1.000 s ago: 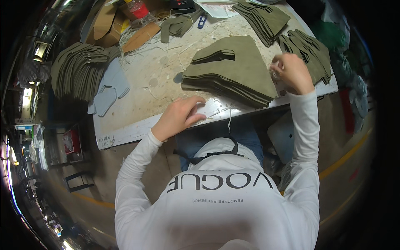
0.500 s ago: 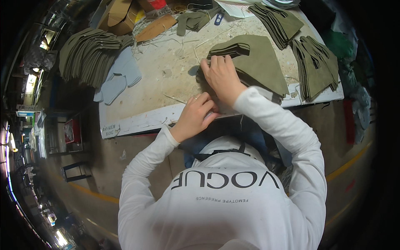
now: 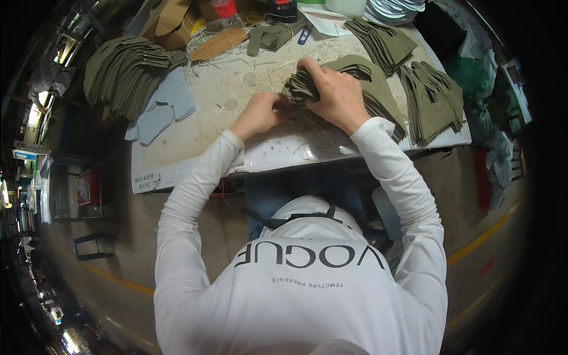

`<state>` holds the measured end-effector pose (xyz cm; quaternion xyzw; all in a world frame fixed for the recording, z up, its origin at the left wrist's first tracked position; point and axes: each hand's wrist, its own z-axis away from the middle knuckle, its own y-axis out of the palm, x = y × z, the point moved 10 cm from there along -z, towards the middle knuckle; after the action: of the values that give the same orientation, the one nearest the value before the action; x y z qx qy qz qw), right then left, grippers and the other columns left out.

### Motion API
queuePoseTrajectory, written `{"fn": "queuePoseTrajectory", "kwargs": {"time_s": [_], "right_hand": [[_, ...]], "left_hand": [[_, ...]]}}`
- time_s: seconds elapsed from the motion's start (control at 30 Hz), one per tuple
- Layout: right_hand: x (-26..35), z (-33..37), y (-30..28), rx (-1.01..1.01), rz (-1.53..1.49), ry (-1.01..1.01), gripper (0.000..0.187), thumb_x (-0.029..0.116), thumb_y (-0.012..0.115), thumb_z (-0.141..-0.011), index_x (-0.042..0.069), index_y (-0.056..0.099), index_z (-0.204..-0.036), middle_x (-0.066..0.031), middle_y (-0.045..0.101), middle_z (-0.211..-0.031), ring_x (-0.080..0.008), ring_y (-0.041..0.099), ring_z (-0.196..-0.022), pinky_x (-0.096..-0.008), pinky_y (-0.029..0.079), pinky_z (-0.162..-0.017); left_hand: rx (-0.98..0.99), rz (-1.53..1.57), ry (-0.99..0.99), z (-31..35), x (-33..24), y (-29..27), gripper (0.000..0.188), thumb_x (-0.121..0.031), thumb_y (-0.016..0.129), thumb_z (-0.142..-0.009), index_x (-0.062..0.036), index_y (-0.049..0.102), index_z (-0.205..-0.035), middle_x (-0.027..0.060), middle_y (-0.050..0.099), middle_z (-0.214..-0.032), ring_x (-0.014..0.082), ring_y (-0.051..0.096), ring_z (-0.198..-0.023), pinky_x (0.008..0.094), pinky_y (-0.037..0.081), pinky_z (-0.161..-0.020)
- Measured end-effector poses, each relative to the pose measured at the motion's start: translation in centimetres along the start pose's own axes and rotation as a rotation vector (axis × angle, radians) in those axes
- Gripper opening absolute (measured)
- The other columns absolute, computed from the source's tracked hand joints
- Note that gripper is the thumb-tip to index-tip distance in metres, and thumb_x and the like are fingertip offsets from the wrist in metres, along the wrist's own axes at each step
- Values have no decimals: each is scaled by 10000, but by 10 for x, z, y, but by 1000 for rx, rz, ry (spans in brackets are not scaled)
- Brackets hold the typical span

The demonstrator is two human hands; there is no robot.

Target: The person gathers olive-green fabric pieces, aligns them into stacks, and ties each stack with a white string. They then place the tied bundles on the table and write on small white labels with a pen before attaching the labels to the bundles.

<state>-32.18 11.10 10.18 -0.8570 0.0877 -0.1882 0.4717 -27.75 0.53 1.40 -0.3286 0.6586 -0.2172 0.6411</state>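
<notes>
A stack of olive-green cut fabric pieces [image 3: 378, 89] lies near the table's front edge, right of the middle. My right hand [image 3: 342, 97] grips its left end, thumb below and fingers over the top, so the layered edges bunch up and fan out. Beside that end is my left hand [image 3: 260, 113], its fingers curled in a pinch close to the lower layers. Shadow hides its fingertips, and whatever they may hold cannot be made out.
More olive fabric stacks lie at the left [image 3: 121, 77], far right [image 3: 381, 44] and right [image 3: 432, 100]. Light blue pieces [image 3: 160, 115] rest by the left stack. A brown pattern piece [image 3: 219, 44], loose threads, a small blue thread snipper [image 3: 304, 36] and cardboard [image 3: 174, 26] are at the back.
My right hand has gone from resting on the stack to grasping its left end, lifting and bunching the layers. My left hand has moved up and left, onto the table beside it.
</notes>
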Motion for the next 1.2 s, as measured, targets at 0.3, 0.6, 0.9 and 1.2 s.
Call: {"fn": "queuePoseTrajectory", "kwargs": {"time_s": [0.3,0.6,0.9,1.2], "right_hand": [[14,10,6,-34,-4,-103,545,166,755,-644,154,486,-1117,-102,611,-732,-300,639,-703,-404,472,-631],[47,24,49,38,270,-329,394,116,567,-794,114,481,-1178,-101,594,-774,-245,604,-714,-337,433,-667],[55,26,53,259,323,-299,374,116,537,-816,164,496,-1185,-101,561,-879,-229,563,-813,-335,432,-750],[-90,24,-71,-135,-335,174,720,437,695,-797,-1,460,-1318,-240,548,-1202,-369,514,-1134,-392,403,-968]], "left_hand": [[155,235,-158,-18,36,21,186,-149,696,-785,-8,674,-905,81,694,-815,162,645,-727,297,489,-689],[502,414,-353,-26,70,17,172,-25,575,-824,-31,649,-980,-74,561,-738,4,466,-622,149,350,-539],[236,409,-344,-33,52,4,143,-42,598,-772,-31,659,-900,-41,606,-695,31,530,-613,202,410,-556],[419,-332,-104,-28,-4,-22,87,-118,636,-706,-32,631,-719,88,576,-578,190,520,-522,326,413,-537]]}}
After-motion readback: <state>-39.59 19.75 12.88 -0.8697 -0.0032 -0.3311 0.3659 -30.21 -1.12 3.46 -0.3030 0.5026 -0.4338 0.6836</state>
